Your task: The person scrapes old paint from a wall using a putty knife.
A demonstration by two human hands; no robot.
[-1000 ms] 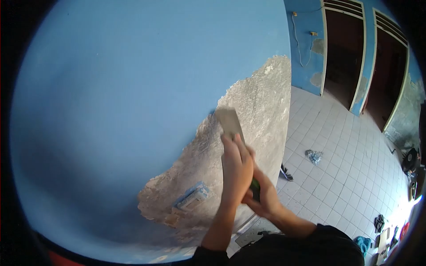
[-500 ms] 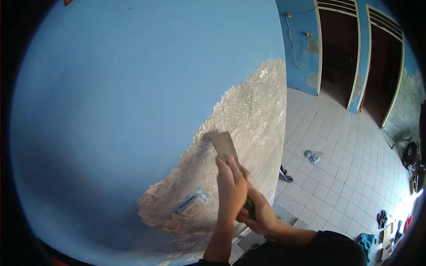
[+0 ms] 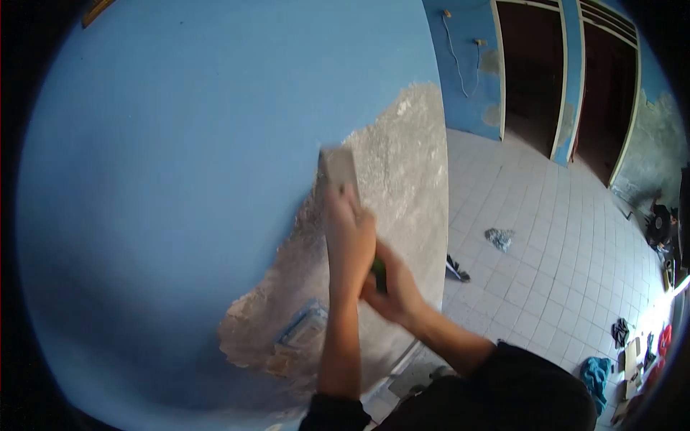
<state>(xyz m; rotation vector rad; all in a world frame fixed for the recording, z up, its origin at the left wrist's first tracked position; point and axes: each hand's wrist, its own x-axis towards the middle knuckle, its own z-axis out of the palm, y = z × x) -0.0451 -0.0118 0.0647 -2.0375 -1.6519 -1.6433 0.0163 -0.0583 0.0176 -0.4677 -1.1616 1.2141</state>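
Observation:
A scraper (image 3: 338, 168) with a flat metal blade and a dark green handle points up at the blue wall (image 3: 180, 158). Its blade edge is at the border between the blue paint and a bare grey patch (image 3: 399, 169). My left hand (image 3: 348, 241) is closed around the tool just below the blade, slightly blurred. Lower down, my right hand (image 3: 397, 289) grips the handle, part of which shows between the two hands. Below them, a wall switch or socket box (image 3: 302, 329) with blue paint on it sits in the bare patch.
The wall ends at a vertical edge on the right. Beyond lies a white tiled floor (image 3: 532, 215) with a crumpled grey heap (image 3: 499, 238) and a dark brush-like item (image 3: 456, 269). A teal cloth (image 3: 596, 377) lies at lower right. Two dark doorways (image 3: 532, 72) stand behind.
Both hands have pushed the scraper up and slightly left, from within the bare patch to the paint's edge. The view has shifted a little.

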